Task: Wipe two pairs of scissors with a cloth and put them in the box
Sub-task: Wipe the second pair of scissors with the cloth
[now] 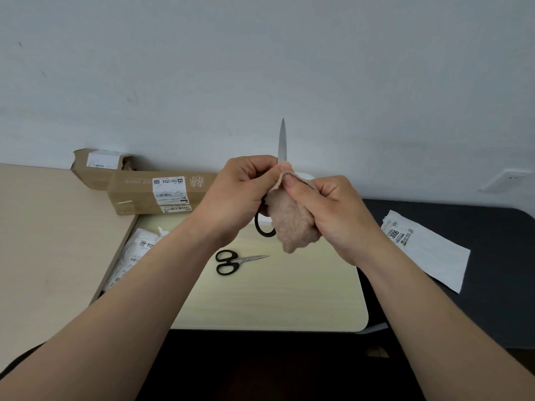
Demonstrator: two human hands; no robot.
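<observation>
My left hand (237,195) grips a large pair of scissors (282,146) by the handles, blades pointing straight up; one black handle loop shows below the hand. My right hand (324,209) pinches a beige fuzzy cloth (292,224) against the base of the blades, and the cloth hangs down between both hands. A small pair of black-handled scissors (231,261) lies shut on the pale tabletop (275,299), tips pointing right. A long cardboard box (139,195) lies at the back left; whether it is open I cannot tell.
A second cardboard box (98,166) sits behind the first against the wall. White plastic packaging (130,256) lies in the gap at the left. A white labelled bag (428,250) rests on the dark surface at the right. A tan desk (52,227) stands to the left.
</observation>
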